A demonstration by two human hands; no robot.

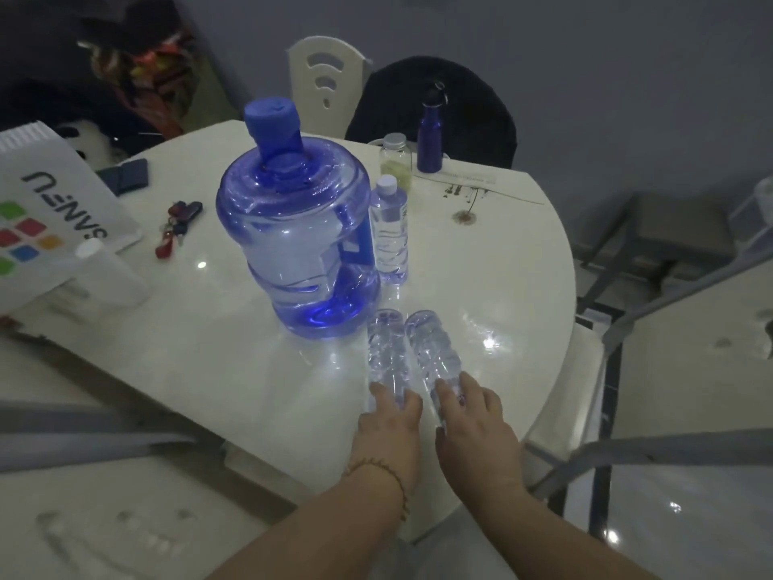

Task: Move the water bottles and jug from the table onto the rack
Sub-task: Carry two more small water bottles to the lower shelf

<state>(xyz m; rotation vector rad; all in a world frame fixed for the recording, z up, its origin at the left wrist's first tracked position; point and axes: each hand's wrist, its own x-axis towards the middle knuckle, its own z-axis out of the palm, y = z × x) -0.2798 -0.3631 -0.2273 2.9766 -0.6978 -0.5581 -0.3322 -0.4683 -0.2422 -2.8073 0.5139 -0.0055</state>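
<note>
A big blue jug [295, 240] with a blue cap stands mid-table. Just right of it stands an upright clear water bottle [390, 236] with a white cap. Two clear bottles lie on their sides near the front edge, bases pointing away from me: the left lying bottle [384, 349] and the right lying bottle [435, 349]. My left hand [389, 420] grips the near end of the left one. My right hand [472, 416] grips the near end of the right one. Their caps are hidden under my hands.
At the back stand a dark blue metal flask [431, 136] and a small jar [394, 161]. Keys [177, 228], a white paper bag [46, 219] and a white container [111, 270] sit on the left. Chairs [328, 81] stand behind the round white table [502, 286]; a grey metal frame [652, 311] is at right.
</note>
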